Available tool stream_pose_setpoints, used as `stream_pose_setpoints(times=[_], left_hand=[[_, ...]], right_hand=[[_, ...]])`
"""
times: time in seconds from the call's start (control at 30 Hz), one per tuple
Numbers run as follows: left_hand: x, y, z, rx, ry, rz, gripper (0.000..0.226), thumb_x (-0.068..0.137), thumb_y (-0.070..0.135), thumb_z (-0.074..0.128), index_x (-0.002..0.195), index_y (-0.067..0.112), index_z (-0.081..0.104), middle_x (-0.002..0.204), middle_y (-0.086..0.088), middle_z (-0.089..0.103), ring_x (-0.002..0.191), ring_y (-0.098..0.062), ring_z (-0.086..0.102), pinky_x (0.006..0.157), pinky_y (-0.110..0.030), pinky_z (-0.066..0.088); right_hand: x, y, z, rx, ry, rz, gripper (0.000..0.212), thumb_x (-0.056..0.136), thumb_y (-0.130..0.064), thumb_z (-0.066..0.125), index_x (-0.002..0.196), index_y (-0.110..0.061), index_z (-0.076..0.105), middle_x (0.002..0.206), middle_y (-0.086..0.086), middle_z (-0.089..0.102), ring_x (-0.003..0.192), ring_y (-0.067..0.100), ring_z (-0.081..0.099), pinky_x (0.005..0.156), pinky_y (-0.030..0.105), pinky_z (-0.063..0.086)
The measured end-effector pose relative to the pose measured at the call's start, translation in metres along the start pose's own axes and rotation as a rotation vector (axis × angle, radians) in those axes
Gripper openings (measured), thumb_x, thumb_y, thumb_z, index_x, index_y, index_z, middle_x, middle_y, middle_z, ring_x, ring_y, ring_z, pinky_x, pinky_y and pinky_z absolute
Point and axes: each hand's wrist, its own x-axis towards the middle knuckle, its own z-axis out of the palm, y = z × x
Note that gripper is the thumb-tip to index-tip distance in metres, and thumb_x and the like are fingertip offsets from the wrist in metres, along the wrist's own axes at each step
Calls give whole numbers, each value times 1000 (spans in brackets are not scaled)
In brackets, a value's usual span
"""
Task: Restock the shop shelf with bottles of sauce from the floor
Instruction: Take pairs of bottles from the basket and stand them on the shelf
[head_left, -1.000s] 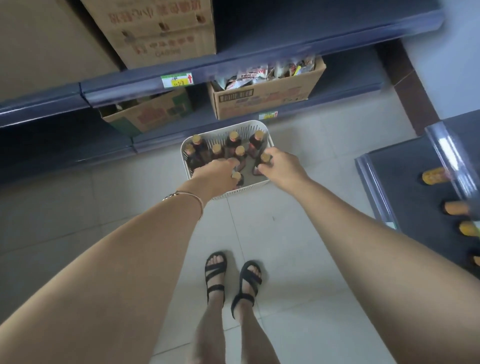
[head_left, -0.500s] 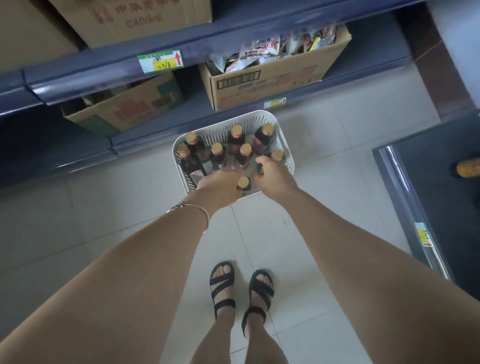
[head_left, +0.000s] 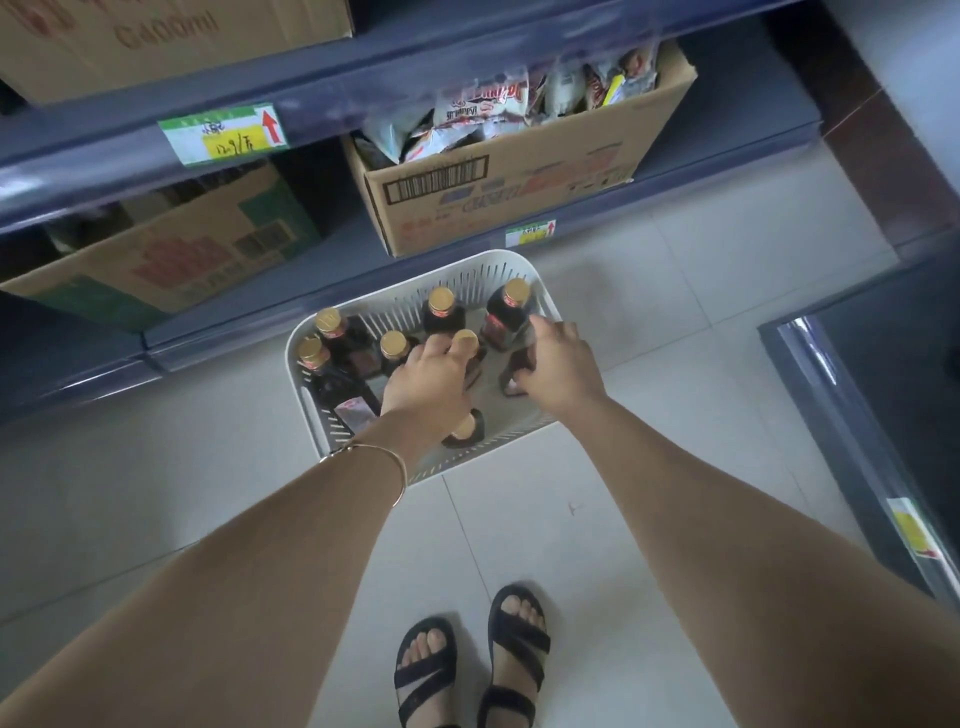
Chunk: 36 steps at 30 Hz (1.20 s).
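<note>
Right, both hands are down in the white basket (head_left: 415, 266) on the floor (head_left: 524, 525), straight ahead of me. The sauce bottles (head_left: 442, 316) stand upright, caps towards me, so the lift is straight up. My right hand (head_left: 560, 373) curls round a dark bottle (head_left: 511, 375) by the basket's right wall, its cap hidden in my palm. My left hand (head_left: 430, 385) closes on the gold-capped bottle (head_left: 466, 343) mid-basket, but I can't tell if it grips. Another bottle (head_left: 467, 430) hides under that wrist.

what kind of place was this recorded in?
Most likely a small shop aisle: metal shelving with price labels on the edges, an open carton of packaged snacks on the bottom shelf, and a basket of sauce bottles on the tiled floor.
</note>
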Motion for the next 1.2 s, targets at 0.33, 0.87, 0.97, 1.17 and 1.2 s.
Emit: stream_pose_setpoints(times=[0.33, 0.87, 0.97, 1.17, 1.2], left_hand=[[54, -11, 46, -59, 113, -8, 66, 88, 20, 55, 144, 21, 22, 144, -9, 31, 132, -30, 33, 107, -45, 37], [100, -17, 72, -351, 199, -140, 59, 81, 12, 66, 133, 17, 37, 119, -17, 61, 111, -37, 55, 92, -41, 46], [104, -20, 74, -461, 192, -178, 65, 77, 17, 72, 132, 15, 38, 122, -15, 60, 115, -34, 54, 96, -38, 43], [107, -18, 82, -629, 200, -219, 66, 75, 18, 75, 131, 13, 41, 124, -12, 57, 117, -30, 52, 98, -37, 40], [107, -19, 83, -661, 208, -220, 66, 75, 18, 75, 131, 14, 41, 124, -11, 57, 117, -29, 52, 98, -37, 40]], right_hand=[[58, 38, 49, -254, -59, -119, 56, 83, -17, 66, 132, -19, 39, 131, 13, 40, 122, 35, 48, 95, 41, 45], [75, 50, 63, 154, 64, -84, 61, 67, -46, 79, 116, -16, 60, 118, 8, 53, 110, 24, 55, 86, 27, 43], [72, 52, 65, 308, -15, -57, 63, 69, -38, 80, 124, -18, 56, 123, 4, 57, 111, 18, 54, 81, 20, 36], [71, 55, 67, 517, -111, -30, 72, 72, -20, 80, 135, -21, 45, 128, 3, 54, 112, 18, 51, 86, 22, 36], [70, 55, 68, 538, -114, -26, 73, 72, -20, 80, 136, -22, 43, 129, 2, 52, 110, 16, 50, 87, 23, 35]])
